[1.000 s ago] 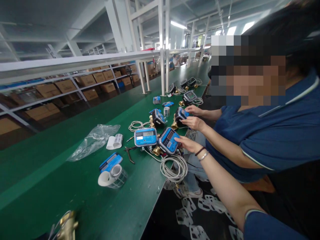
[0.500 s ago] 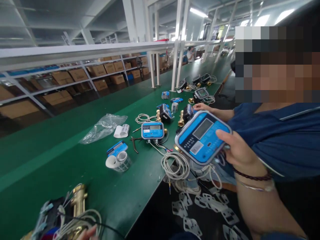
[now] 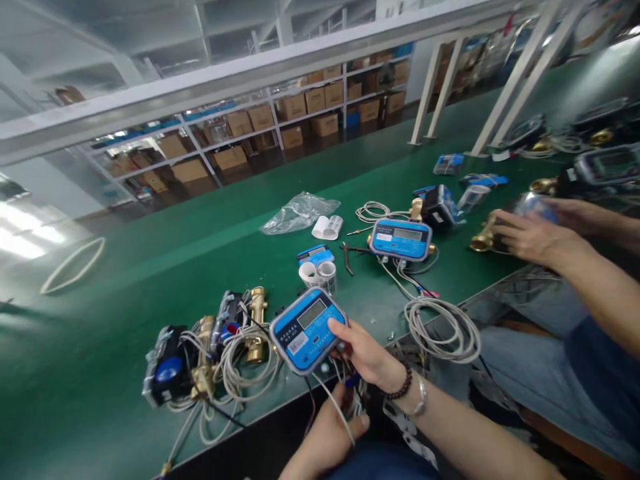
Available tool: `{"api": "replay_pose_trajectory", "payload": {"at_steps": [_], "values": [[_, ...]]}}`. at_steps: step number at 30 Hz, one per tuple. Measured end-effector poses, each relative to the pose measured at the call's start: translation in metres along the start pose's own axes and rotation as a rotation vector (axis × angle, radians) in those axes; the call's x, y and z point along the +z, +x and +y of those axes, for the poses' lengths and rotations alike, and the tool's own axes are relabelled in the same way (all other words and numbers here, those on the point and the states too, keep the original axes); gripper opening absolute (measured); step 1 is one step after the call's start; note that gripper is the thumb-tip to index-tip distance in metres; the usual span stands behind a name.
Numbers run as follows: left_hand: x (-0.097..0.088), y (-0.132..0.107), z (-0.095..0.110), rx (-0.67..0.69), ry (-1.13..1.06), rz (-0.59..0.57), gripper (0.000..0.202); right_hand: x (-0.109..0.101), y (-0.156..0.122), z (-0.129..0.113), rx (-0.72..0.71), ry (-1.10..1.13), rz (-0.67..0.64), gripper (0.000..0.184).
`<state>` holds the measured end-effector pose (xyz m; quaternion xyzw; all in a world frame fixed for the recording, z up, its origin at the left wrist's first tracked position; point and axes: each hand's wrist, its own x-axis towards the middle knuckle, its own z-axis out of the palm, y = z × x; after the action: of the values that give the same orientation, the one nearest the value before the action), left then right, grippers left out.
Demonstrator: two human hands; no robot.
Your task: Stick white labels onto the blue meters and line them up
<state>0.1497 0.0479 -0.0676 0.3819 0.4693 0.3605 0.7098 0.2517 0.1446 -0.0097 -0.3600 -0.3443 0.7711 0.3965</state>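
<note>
1. The right hand (image 3: 367,353) is gripping a blue meter display unit (image 3: 309,330) at its right edge, thumb lying across the face and fingers curled behind; the unit is tilting face-up just above the near edge of the green table (image 3: 150,267).
2. The left hand (image 3: 327,437) is sitting below the near edge of the table, its fingers closing narrowly around the thin wires (image 3: 340,400) that are hanging down from the display unit.
3. A beaded bracelet (image 3: 400,387) and a metal bangle are circling the right wrist.
4. A cluster of brass meter bodies (image 3: 255,323) wrapped in grey cable is lying on the table just left of the held unit, with a black-and-blue module (image 3: 167,370) at its left end.
5. A coil of grey cable (image 3: 443,330) is hanging over the near edge to the right of the right hand.
6. A second blue display unit (image 3: 401,239) is resting further back towards the middle of the table, with rolls of white tape (image 3: 320,273) and pliers (image 3: 347,257) just left of it.
7. A clear plastic bag (image 3: 300,212) is lying behind those, towards the far side.
8. A co-worker's hand (image 3: 525,233) is working on another meter near the right edge of the table; what its fingers are doing I cannot tell, as it is blurred.
</note>
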Motion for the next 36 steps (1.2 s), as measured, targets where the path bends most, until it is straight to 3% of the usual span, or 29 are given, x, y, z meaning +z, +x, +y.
{"api": "replay_pose_trajectory", "payload": {"at_steps": [3, 7, 11, 14, 16, 18, 20, 23, 26, 28, 29, 31, 34, 36], "values": [[-0.016, 0.002, -0.024, 0.002, 0.021, 0.029, 0.08, 0.003, 0.019, 0.013, -0.02, -0.038, -0.043, 0.059], [-0.031, -0.007, -0.032, -0.063, -0.032, 0.035, 0.089, -0.008, 0.029, 0.018, -0.067, -0.175, -0.063, 0.059], [-0.04, -0.021, -0.033, -0.091, -0.156, 0.021, 0.086, -0.029, 0.005, 0.01, -0.217, -0.375, 0.096, 0.049], [-0.047, -0.033, -0.028, -0.073, 0.027, 0.118, 0.077, -0.048, -0.032, 0.012, -0.26, -0.537, 0.228, 0.023], [-0.049, -0.044, -0.019, -0.068, 0.258, 0.244, 0.065, -0.057, -0.054, 0.027, -0.143, -0.725, 0.145, 0.012], [-0.048, -0.056, -0.003, -0.095, 0.522, 0.319, 0.048, -0.062, -0.067, 0.051, -0.001, -0.935, -0.025, 0.016], [-0.042, -0.067, 0.017, -0.131, 0.732, 0.286, 0.041, -0.061, -0.07, 0.077, 0.063, -1.056, -0.172, 0.024], [-0.03, -0.075, 0.044, -0.047, 0.881, 0.174, 0.042, -0.052, -0.068, 0.094, 0.065, -1.116, -0.272, 0.013], [-0.013, -0.068, 0.059, 0.398, 1.01, 0.155, 0.027, -0.043, -0.075, 0.072, 0.021, -1.171, -0.266, 0.02], [-0.003, -0.056, 0.061, 0.688, 1.146, 0.06, 0.03, -0.041, -0.085, 0.04, 0.0, -1.171, -0.313, 0.022], [0.001, -0.049, 0.06, 0.765, 1.216, -0.009, 0.034, -0.042, -0.091, 0.022, 0.005, -1.162, -0.349, 0.022], [0.005, -0.038, 0.056, 0.811, 1.308, -0.077, 0.032, -0.05, -0.102, -0.013, 0.025, -1.177, -0.373, 0.024], [0.004, -0.028, 0.055, 0.787, 1.275, 0.084, 0.03, -0.064, -0.113, -0.054, 0.003, -1.277, -0.246, 0.028], [0.005, -0.027, 0.06, 0.673, 1.177, 0.175, 0.031, -0.066, -0.116, -0.07, -0.048, -1.312, -0.129, 0.03]]}}
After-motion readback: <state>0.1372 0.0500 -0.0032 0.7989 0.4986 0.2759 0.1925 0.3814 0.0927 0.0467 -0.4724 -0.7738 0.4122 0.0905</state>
